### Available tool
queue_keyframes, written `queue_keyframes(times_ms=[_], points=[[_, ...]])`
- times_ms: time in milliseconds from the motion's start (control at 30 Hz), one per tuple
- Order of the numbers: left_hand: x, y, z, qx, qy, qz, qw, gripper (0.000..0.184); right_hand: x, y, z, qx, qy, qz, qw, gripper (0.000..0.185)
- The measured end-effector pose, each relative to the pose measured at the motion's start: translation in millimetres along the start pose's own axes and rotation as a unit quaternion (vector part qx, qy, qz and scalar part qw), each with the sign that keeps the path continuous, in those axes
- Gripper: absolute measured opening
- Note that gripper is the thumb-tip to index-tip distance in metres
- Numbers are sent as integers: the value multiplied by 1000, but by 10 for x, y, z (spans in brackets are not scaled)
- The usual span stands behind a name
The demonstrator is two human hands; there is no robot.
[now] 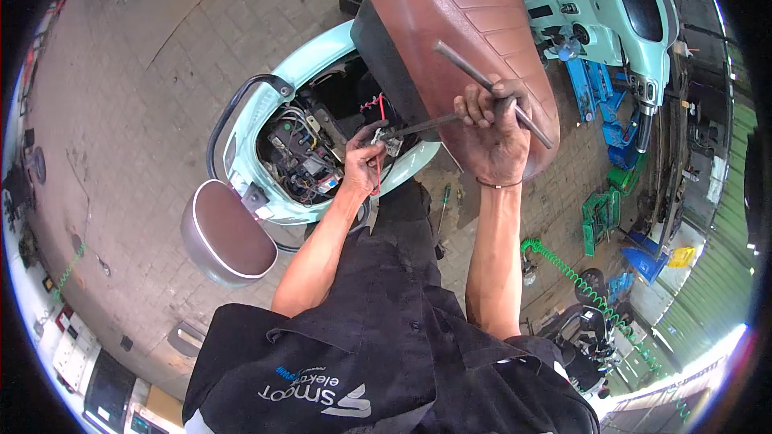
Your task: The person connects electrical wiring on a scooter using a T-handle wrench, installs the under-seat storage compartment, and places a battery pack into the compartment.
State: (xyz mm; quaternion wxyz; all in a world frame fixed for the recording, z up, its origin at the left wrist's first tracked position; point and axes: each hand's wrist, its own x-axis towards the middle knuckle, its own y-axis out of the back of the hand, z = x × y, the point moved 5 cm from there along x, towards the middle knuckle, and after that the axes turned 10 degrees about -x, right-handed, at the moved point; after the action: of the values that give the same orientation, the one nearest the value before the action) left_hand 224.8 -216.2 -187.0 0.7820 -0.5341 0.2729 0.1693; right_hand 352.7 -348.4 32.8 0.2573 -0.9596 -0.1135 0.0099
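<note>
t-handle tool (466,67) gripped by right hand (500,133); shaft end pinched in left hand's (363,162) fingers beside open compartment (241,154).

On my head view, the raised brown seat (474,0) blocked the compartment's right side, and the metal bar (462,64) cut across in front of it. The mint rim (312,48) fenced the opening; wiring and parts (301,157) crowded its lower left. I saw a gap in the dark recess (346,80) above them. The black rail (228,106) and backrest (233,229) hampered approach from the left.
</note>
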Motion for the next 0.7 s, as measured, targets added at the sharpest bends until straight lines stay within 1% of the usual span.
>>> queue_keyframes(times_ms=[33,67,133,167,233,267,333,367,400,433,467,500,533,567,600,633,667,700], points=[[-69,-50,13,-32,4,13,999,51,2,-18,4,-3,11,-12,1000,29],[-40,-6,-21,-33,3,12,999,51,9,-23,-2,-4,11,-13,1000,29],[-8,35,-41,-131,-11,2,991,45,1,-46,-23,-16,25,-16,999,32],[9,63,-50,-131,-13,2,991,45,-3,-33,-12,-16,25,-18,999,32],[-108,-184,28,-145,67,69,985,32,-38,2,2,-11,30,-20,999,36],[-78,-144,37,-146,66,69,985,32,-57,-9,2,-11,29,-21,999,36],[12,-126,19,-131,150,43,979,38,-91,-126,-58,-127,31,-25,991,41],[83,-117,18,-132,149,44,979,38,-98,-188,-146,-236,43,-36,970,44],[105,-182,43,-62,174,67,980,39,-51,-185,-226,-338,67,-109,933,36],[137,-184,55,7,198,88,976,40,-33,-277,-347,-458,114,-152,868,35],[203,-143,53,6,196,90,976,40,-6,-393,-481,-568,160,-192,784,38],[295,-75,16,54,201,67,976,40,20,-521,-638,-680,225,-230,659,52],[323,-83,14,103,205,43,972,39,42,-555,-727,-729,250,-256,584,47],[333,-76,-8,84,210,51,973,33,65,-574,-807,-739,301,-290,529,41],[383,-4,-42,86,211,51,972,33,97,-597,-856,-745,348,-320,471,36],[466,93,-84,67,200,53,976,29,172,-639,-927,-747,347,-317,471,36],[533,189,-150,48,190,55,979,25,159,-718,-940,-736,384,-387,402,33],[433,21,-90,24,181,58,982,20,115,-739,-908,-717,414,-454,328,31]])
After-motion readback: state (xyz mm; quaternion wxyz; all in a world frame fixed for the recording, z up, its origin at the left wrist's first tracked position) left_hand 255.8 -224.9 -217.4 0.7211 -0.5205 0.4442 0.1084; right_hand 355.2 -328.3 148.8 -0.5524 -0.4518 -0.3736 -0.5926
